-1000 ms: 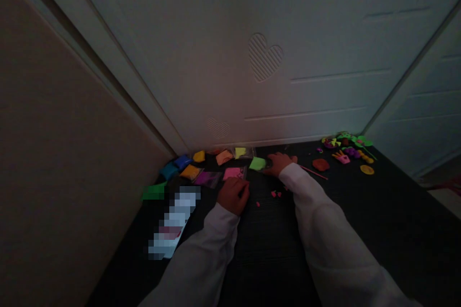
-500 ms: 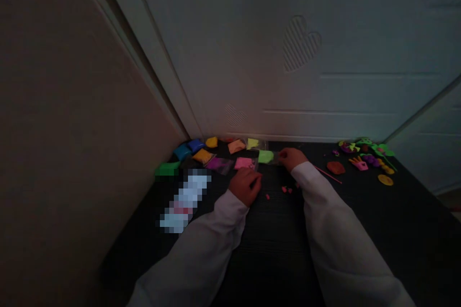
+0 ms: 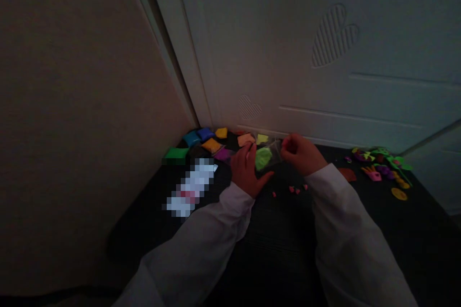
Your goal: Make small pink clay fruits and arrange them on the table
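My right hand [image 3: 300,153] pinches the clear edge of a small plastic bag of light green clay [image 3: 263,158], which is tilted up off the table. Just left of the bag is my left hand [image 3: 248,170], its fingers stretched out and the thumb spread apart; I cannot tell whether it touches the bag. Behind the hands lie a peach clay packet [image 3: 246,139] and a pale yellow-green one [image 3: 262,138]. Several tiny pink clay bits [image 3: 292,189] are scattered on the dark table in front of the hands.
Left of my hands are clay packets in green [image 3: 176,154], blue [image 3: 205,134], orange [image 3: 212,146] and purple [image 3: 223,154]. A bright, blurred-out rectangle [image 3: 196,184] lies nearer. Small shaped clay pieces [image 3: 374,173] and a yellow disc [image 3: 399,194] sit right. A white panel [image 3: 252,57] rises behind.
My right hand has lifted the green clay bag and brought it nearer. My left hand has opened out and moved up beside the bag. The view has shifted slightly.
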`<state>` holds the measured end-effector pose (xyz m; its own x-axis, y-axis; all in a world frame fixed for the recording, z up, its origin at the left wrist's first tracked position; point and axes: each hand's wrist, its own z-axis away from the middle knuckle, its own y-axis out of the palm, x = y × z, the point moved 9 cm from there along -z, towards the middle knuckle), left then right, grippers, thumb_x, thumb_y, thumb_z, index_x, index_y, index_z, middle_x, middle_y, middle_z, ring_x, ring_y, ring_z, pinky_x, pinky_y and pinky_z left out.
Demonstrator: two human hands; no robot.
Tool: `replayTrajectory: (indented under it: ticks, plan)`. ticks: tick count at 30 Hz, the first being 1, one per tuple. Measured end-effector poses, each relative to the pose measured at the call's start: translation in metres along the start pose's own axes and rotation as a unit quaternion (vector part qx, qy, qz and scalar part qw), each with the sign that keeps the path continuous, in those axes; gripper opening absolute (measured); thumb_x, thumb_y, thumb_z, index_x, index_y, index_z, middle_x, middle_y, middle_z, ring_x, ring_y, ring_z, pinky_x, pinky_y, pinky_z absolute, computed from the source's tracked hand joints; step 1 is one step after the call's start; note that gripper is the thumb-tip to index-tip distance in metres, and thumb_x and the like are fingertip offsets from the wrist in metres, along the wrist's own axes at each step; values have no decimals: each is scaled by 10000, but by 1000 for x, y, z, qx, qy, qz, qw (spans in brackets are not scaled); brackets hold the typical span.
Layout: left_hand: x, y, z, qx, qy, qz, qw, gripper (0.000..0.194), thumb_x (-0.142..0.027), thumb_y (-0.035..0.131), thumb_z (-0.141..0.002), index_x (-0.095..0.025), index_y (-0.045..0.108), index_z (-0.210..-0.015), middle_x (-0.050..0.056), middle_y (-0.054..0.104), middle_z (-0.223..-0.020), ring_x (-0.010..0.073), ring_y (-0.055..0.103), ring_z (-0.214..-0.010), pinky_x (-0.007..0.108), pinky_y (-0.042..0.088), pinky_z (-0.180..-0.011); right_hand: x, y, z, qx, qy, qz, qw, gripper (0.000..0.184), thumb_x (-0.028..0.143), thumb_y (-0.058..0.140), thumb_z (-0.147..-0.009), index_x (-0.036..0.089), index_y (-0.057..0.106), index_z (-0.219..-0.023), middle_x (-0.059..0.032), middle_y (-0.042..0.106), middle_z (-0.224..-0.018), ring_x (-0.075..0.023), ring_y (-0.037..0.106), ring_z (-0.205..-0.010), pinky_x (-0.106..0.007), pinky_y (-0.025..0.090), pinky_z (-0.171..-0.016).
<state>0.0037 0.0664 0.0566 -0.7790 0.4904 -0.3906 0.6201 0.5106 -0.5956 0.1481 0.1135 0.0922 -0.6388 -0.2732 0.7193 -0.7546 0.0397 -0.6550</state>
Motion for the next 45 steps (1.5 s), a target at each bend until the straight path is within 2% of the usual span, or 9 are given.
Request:
replayTrajectory:
  ticks: [11, 14, 18, 23, 30, 35, 38, 42, 45]
  plan:
    - [15, 0, -2, 22, -51, 108, 993, 519, -255, 593, -659, -157, 389, -1126, 96, 506, -1019, 216, 482, -965, 366, 417, -815, 13, 19, 1, 44, 3, -160, 986, 225, 242, 577, -620, 179, 458, -801, 21, 518, -680, -101, 507, -612, -256, 423, -594]
    - [11, 2, -1, 53, -53, 108, 991, 571, -330, 605, -650, -145, 379, -1140, 102, 482, -1018, 223, 469, -965, 372, 415, -820, 10, 22, 1, 50, 18, -158, 986, 281, 235, 600, -592, 176, 460, -828, 30, 520, -645, -102, 509, -584, -266, 428, -595]
    - [3, 7, 2, 85, -40, 99, 991, 690, -494, 589, -621, -125, 362, -1159, 125, 461, -1056, 253, 434, -1016, 398, 397, -856, 6, 23, 2, 56, 29, -121, 991, 161, 229, 563, -606, 176, 479, -733, 27, 510, -635, -104, 504, -587, -260, 421, -586]
    - [1, 6, 1, 86, -25, 90, 992, 636, -467, 541, -680, -126, 353, -1183, 122, 473, -1065, 239, 440, -1010, 377, 398, -860, 11, 26, 3, 61, 12, -112, 992, 106, 211, 551, -609, 182, 462, -659, 42, 482, -611, -90, 483, -575, -236, 407, -568]
    - [6, -2, -1, 55, -41, 99, 993, 607, -434, 534, -697, -140, 343, -1192, 112, 486, -1025, 220, 464, -939, 369, 409, -811, -2, 17, 0, 16, 86, -263, 961, 295, 343, 558, -658, 161, 501, -883, -2, 570, -724, -90, 539, -573, -229, 407, -527]
    - [6, -2, 0, 61, -30, 93, 993, 639, -451, 523, -697, -136, 324, -1216, 115, 475, -1020, 224, 452, -943, 367, 396, -800, -10, 44, 7, 167, 121, -260, 943, 277, 379, 522, -689, 146, 592, -821, 2, 580, -657, -64, 487, -521, -204, 365, -493]
    - [7, 1, 1, 73, -20, 78, 994, 653, -465, 511, -701, -152, 309, -1237, 112, 464, -1029, 231, 436, -959, 371, 385, -801, -6, 49, 10, 208, 101, -253, 940, 237, 370, 525, -680, 148, 602, -714, 29, 539, -561, -60, 446, -486, -199, 346, -479]
    - [7, -3, 1, 37, -12, 65, 997, 828, -545, 578, -598, -146, 266, -1254, 126, 409, -1092, 260, 390, -1023, 417, 338, -868, -2, 32, 5, 143, 66, -180, 971, 189, 331, 529, -678, 150, 583, -663, 32, 532, -557, -70, 457, -505, -208, 359, -514]
    - [7, -20, -1, -40, -22, 61, 997, 727, -512, 600, -592, -139, 349, -1163, 141, 369, -1149, 275, 338, -1098, 443, 289, -919, 8, 15, 2, 48, 12, -50, 998, 201, 337, 502, -710, 157, 591, -694, 4, 570, -628, -96, 497, -582, -225, 374, -578]
